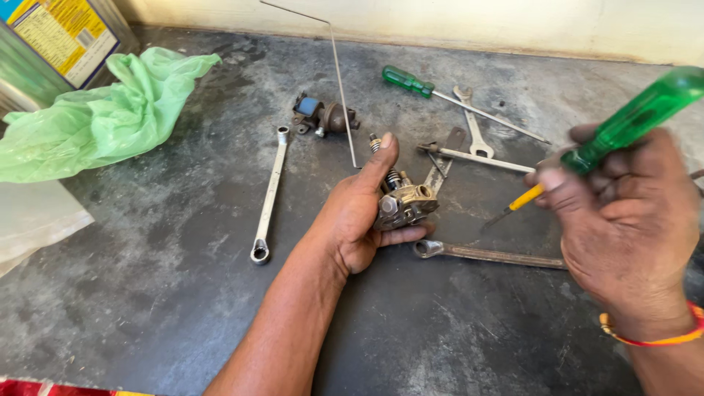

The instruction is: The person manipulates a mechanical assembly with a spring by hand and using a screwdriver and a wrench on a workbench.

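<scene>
at the far left stands a metal tin (55, 40) with a printed label, its top out of view so what it holds cannot be told; just beside it a crumpled thin green plastic bag (95, 117) lies on the dark, stained, rough table (169, 293), too bunched to show any contents, with a pale clear plastic sheet (33, 216) nearer. right of these a long flat steel ring wrench (269, 196) lies lengthwise, and beyond it a small rusty brown part (323, 116) with a blue end, beside a thin bent wire (339, 81). in the middle the left hand (359, 213) is curled around a small dull grey and brass metal carburetor (405, 204), thumb up along its side and fingers underneath, holding it just above the table. farther off lie a green-handled screwdriver (411, 82), a steel open wrench (473, 125), and another long wrench (488, 254) near the hand. at the right the right hand (631, 220) is closed around a screwdriver (623, 128) with a clear green handle and yellow collar, its tip pointing toward the carburetor but apart from it. a red and yellow thread band (660, 336) circles that wrist.
</scene>
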